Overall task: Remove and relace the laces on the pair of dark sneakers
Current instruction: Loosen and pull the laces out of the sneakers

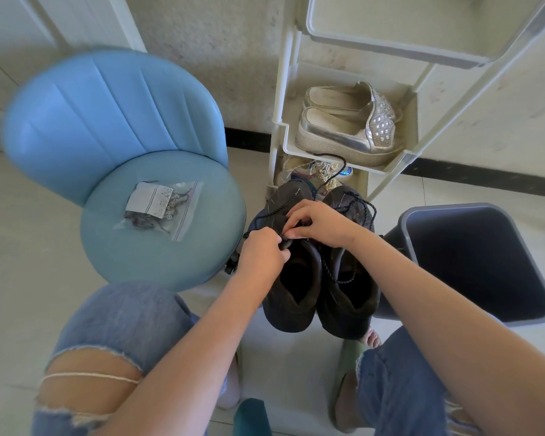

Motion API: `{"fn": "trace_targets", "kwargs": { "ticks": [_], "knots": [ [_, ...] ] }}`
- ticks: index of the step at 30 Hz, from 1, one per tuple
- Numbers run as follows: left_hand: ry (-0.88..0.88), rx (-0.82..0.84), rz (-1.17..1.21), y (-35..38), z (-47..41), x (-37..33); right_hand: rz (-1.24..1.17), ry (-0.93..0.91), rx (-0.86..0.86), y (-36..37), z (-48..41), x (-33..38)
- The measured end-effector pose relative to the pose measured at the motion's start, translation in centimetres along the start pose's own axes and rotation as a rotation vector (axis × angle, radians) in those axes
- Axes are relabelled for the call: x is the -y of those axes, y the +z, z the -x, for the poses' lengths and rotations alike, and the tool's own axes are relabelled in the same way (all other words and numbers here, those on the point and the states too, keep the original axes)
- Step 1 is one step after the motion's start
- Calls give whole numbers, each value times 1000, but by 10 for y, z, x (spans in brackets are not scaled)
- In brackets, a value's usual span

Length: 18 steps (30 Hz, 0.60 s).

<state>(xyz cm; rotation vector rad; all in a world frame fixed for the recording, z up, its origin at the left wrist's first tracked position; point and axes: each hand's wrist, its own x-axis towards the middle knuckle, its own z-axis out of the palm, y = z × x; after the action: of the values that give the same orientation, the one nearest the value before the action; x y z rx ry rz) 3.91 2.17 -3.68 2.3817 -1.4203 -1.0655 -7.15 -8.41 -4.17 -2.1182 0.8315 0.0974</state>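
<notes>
Head view: two bare hands meet over a pair of dark sneakers (pixel 296 297).
Left hand (pixel 263 256): fingers curled tight, pinching a dark lace (pixel 283 238) at the spot where the two hands meet.
Right hand (pixel 321 225): fingers bent down, thumb tucked under, pinching the same lace just beside the left hand's fingertips.
Loose cord (pixel 327 267): more twisty dark cord loops out past the right hand and hangs into the sneaker under the right wrist (I cannot tell if it is the same lace).
Sneakers: side by side and touching, right under the hands, toes pointing away from the person, open tops facing up.
Floor (pixel 13 247): pale tiles under the sneakers.
Chair (pixel 107 114): blue, left of the left hand, with a round seat; a clear bag (pixel 159 207) with paper and small bits inside lies on the seat.
Rack (pixel 283 130): white, beyond the hands; a pair of silver shoes (pixel 343 127) sits on one shelf, and more shoes sit lower down, just past the sneaker toes.
Bin (pixel 406 221): gray, right of the right arm, close to the sneakers.
Wall (pixel 217 42): pale and rough, behind the rack, with a black strip at the bottom.
Jeans (pixel 123 316): blue and ripped, below both arms.
</notes>
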Motion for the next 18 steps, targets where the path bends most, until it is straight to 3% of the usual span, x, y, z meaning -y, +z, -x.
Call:
{"fn": "trace_targets", "kwargs": {
  "ticks": [4,7,12,14,18],
  "knots": [
    [4,6,-15,-2,2,-2,-5,59,56,1,-1,-3],
    [0,-15,-10,-1,3,-2,-9,118,0,5,-3,-2],
    [-21,-11,2,0,1,-1,-202,337,-416,-10,0,3],
    [-6,-8,-11,-2,3,-1,-209,340,-512,-17,2,2],
    [-16,-37,41,0,4,1,27,96,-252,-9,5,11]
  ]
}}
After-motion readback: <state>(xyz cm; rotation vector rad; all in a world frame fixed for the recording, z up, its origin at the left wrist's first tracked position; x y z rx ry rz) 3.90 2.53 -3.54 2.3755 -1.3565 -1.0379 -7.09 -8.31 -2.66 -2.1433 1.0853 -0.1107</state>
